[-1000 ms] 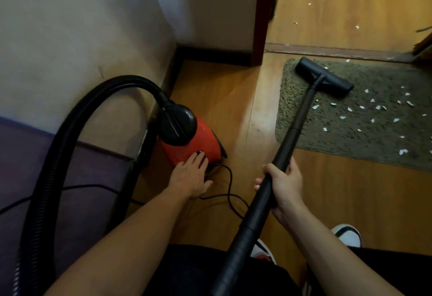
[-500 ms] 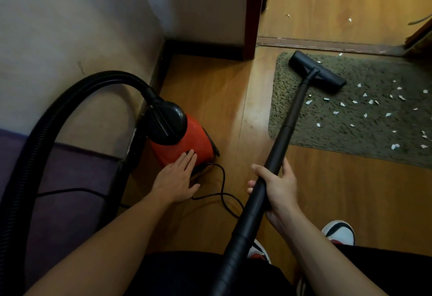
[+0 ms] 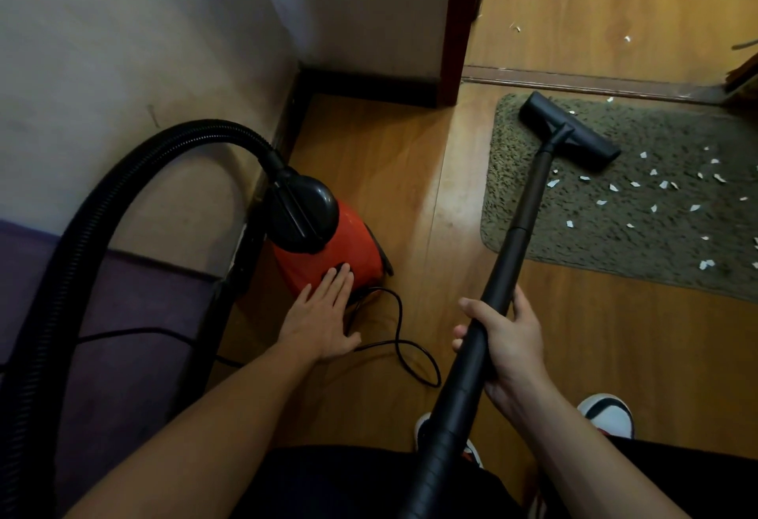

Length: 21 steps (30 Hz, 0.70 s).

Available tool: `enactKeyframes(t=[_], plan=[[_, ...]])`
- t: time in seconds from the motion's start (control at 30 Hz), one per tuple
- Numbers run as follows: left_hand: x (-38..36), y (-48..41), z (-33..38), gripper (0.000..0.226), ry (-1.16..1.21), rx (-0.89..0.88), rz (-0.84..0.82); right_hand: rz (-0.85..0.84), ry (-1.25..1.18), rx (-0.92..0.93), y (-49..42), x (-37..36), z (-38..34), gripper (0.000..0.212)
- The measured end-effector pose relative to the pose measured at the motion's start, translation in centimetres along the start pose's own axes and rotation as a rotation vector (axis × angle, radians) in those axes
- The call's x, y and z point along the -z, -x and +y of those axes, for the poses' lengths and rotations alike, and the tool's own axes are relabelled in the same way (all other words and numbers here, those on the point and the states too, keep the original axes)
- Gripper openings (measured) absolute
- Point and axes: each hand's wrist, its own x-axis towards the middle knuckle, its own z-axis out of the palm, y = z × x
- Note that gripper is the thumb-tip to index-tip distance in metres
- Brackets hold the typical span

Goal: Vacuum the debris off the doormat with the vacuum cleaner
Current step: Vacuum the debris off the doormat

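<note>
The left hand (image 3: 324, 313) lay flat, fingers straight, on the red vacuum cleaner (image 3: 328, 248) by the wall (image 3: 123, 47), while the right hand (image 3: 506, 348) gripped the black tube (image 3: 527, 211), whose nozzle (image 3: 570, 131) rested on the doormat (image 3: 574, 235) beside scattered paper scraps (image 3: 614, 187).

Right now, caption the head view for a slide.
Left hand on vacuum, right hand gripping wand, nozzle on littered mat.

The vacuum cleaner (image 3: 340, 248) is glossy red plastic. Its wand (image 3: 512, 248) looks matt black. The doormat (image 3: 656, 231) is shaggy pile on smooth wood floor (image 3: 410, 174).
</note>
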Motion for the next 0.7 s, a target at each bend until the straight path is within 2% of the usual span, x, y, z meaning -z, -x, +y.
enactKeyframes(t=[0.13, 0.2, 0.4, 0.47, 0.57, 0.7], plan=[[2.7, 0.8, 1.4, 0.100, 0.138, 0.033, -0.094, 0.008, 0.046, 0.035, 0.4, -0.3, -0.3, 0.081], [4.5, 1.8, 2.8, 0.098, 0.240, 0.020, -0.086, 0.007, 0.054, 0.038, 0.7, -0.2, -0.4, 0.077], [10.7, 7.5, 7.5, 0.084, 0.560, -0.036, 0.239, 0.022, 0.042, 0.024, 2.5, 0.7, 0.3, 0.072], [12.2, 10.2, 9.2, 0.079, 0.655, -0.052, 0.284, 0.026, 0.026, 0.026, 2.8, 1.0, 0.6, 0.066], [13.2, 14.1, 11.7, 0.075, 0.756, -0.053, 0.207, 0.063, 0.091, 0.061, 2.8, 1.4, 0.7, 0.052], [12.6, 17.4, 13.3, 0.064, 0.827, 0.076, 0.020, 0.020, 0.127, 0.062, 3.3, 2.5, 0.5, 0.046]])
